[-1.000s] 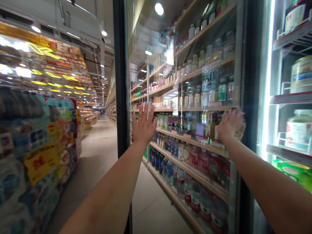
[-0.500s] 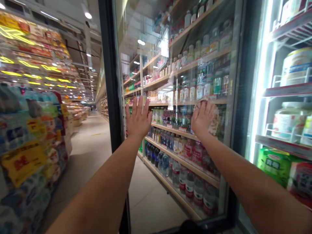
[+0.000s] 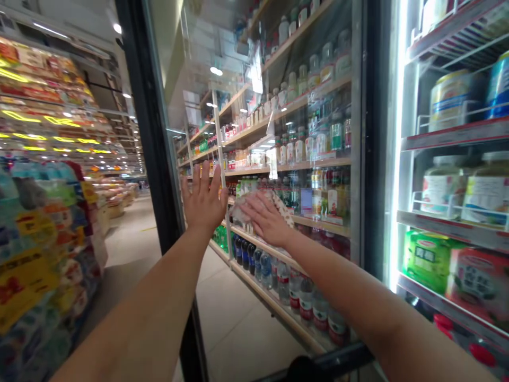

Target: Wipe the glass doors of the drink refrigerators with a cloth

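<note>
An open glass cooler door (image 3: 254,79) with a black frame stands in front of me. My left hand (image 3: 203,200) lies flat on the glass near its left edge, fingers spread upward. Just to its right, my right hand (image 3: 265,216) presses a pale patterned cloth (image 3: 278,204) flat against the pane, fingers pointing left. Through the glass I see aisle shelves of bottles.
The lit cooler interior (image 3: 453,175) at the right holds jars, tubs and green packs on wire shelves. Stacked bottled-water packs with yellow tags (image 3: 35,254) stand at the left. A tiled aisle (image 3: 127,249) runs away between them.
My right hand has slid the cloth leftward across the glass, from the door's right edge to beside my left hand. The view has shifted right, showing more of the cooler shelves.
</note>
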`<action>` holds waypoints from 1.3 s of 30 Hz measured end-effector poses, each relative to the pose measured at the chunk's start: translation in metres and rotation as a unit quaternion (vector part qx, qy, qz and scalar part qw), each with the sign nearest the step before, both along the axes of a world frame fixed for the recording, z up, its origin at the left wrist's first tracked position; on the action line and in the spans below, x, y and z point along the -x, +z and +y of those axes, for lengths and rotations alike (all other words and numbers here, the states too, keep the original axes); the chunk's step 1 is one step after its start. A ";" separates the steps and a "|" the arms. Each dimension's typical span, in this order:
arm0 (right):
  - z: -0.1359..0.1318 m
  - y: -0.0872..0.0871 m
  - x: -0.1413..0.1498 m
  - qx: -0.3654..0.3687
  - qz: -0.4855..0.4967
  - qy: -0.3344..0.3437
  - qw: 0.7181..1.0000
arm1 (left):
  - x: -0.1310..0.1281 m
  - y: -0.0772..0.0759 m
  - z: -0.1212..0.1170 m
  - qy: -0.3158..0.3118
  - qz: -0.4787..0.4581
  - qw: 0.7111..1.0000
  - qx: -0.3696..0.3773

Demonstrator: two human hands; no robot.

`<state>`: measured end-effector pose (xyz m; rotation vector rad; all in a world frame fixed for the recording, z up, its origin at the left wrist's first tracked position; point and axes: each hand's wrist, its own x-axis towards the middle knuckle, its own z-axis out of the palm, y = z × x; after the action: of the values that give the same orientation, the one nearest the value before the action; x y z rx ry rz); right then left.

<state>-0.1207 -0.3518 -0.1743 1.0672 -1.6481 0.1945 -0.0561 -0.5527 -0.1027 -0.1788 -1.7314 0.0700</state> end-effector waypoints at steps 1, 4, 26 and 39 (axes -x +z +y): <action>0.012 0.011 0.004 0.043 -0.007 -0.025 0.999 | 0.001 0.000 -0.001 -0.002 0.002 1.000 0.001; 0.055 0.040 0.019 0.203 -0.042 -0.130 0.970 | 0.004 0.000 -0.003 -0.007 0.005 1.000 0.002; -0.053 0.090 -0.013 0.189 -0.017 -0.098 0.977 | 0.000 -0.003 -0.002 0.046 -0.002 0.999 0.016; 0.115 0.019 0.040 0.326 -0.061 -0.170 0.928 | -0.004 -0.003 0.001 0.046 0.000 0.999 0.014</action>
<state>-0.1608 -0.2367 -0.1558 0.2654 -1.6714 0.5426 -0.0518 -0.5515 -0.1058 -0.1188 -1.7397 0.1614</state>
